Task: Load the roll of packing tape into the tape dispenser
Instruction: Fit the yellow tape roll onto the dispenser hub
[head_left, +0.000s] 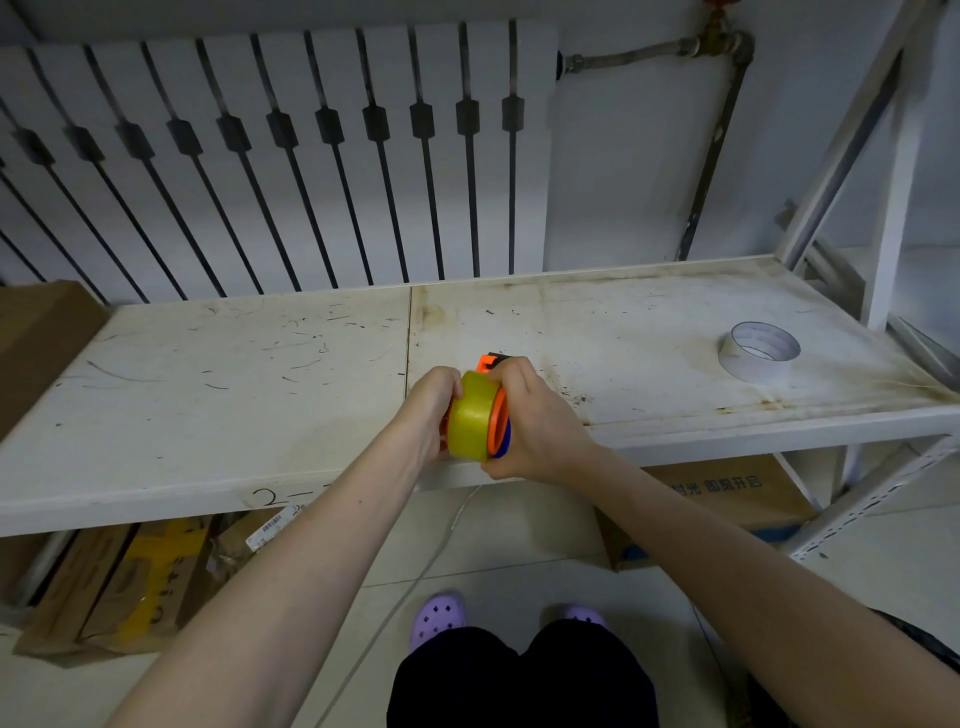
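Held above the front edge of the scuffed white counter (260, 405): yellow tape roll (470, 418), pressed against the orange dispenser (500, 410). Left hand (428, 402) closed around the roll's left side; right hand (535, 418) gripping the dispenser (blue part barely showing). Far right, apart: white tape roll (759, 351).

Readable marks: 2 spots

Handwritten "2-" stands on the bench's front edge (275, 497); blue Chinese print "时光 即刻开启" shows on the cardboard box (727, 493) beneath it.
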